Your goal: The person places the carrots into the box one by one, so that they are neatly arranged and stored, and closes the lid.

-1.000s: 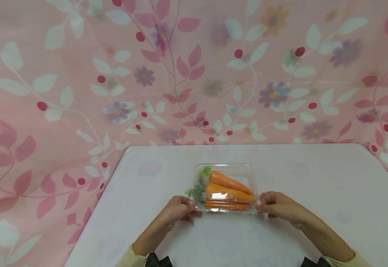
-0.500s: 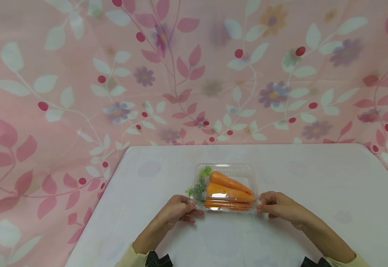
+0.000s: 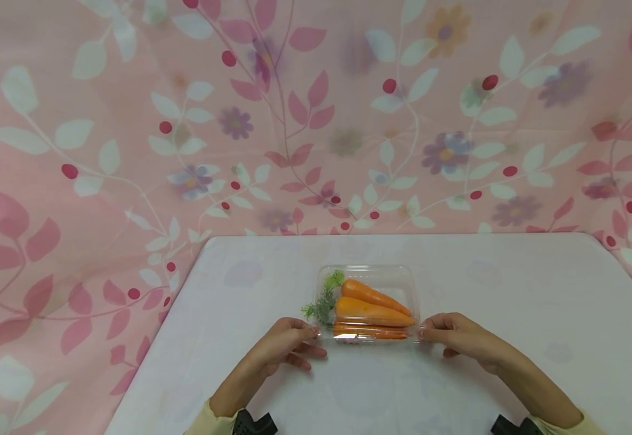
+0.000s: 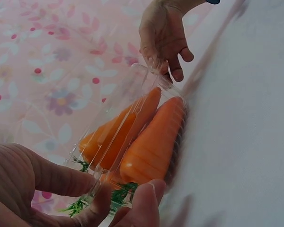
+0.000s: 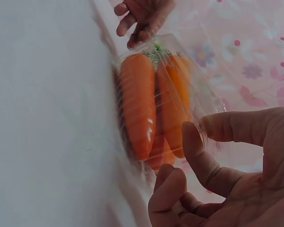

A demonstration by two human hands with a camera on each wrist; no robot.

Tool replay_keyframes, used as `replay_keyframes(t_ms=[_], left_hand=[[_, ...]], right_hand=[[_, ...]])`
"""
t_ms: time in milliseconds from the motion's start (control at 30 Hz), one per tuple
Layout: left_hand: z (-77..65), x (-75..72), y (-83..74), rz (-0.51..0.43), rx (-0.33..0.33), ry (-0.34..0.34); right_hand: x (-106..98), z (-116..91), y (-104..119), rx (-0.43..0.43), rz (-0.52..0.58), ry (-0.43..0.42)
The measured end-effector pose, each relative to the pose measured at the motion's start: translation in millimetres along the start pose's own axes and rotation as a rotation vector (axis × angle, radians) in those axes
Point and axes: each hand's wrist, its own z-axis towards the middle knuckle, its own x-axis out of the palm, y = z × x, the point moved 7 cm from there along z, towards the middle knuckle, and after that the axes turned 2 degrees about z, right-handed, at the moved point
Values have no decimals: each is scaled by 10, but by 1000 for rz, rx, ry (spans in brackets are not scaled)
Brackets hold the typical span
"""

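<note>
A clear plastic clamshell box [image 3: 403,278] rests on the table in the head view, its lid lying over the carrots. Inside lie several orange carrots [image 3: 373,311], their thick ends to the left. Green leafy tops [image 3: 322,303] poke out past the box's left edge. With thumb and index finger, my left hand [image 3: 280,347] pinches the rim at the front left corner. My right hand [image 3: 460,337] pinches the front right corner the same way. In the right wrist view, thumb and fingertip of the right hand [image 5: 241,165] meet at the clear rim, the lower fingers curled beneath.
A white cloth with faint spots covers the table [image 3: 370,386]. Behind it hangs a pink floral curtain [image 3: 316,133], which also runs along the left side. Black wrist straps [image 3: 253,422] and pale yellow sleeves [image 3: 209,420] show at the bottom.
The lower fingers of my left hand have spread down, away from the box. Glare on the carrots has shrunk. Both hands stay at the front corners, and the box keeps its place.
</note>
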Motion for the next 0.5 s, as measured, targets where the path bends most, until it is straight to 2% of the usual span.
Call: replay_keyframes(t_ms=[167, 500], left_hand=[[-3, 0, 2, -3, -5, 3], [-38, -24, -5, -2, -10, 19]], right_hand=[[-27, -13, -17, 16, -16, 12], [-57, -61, 17, -15, -54, 32]])
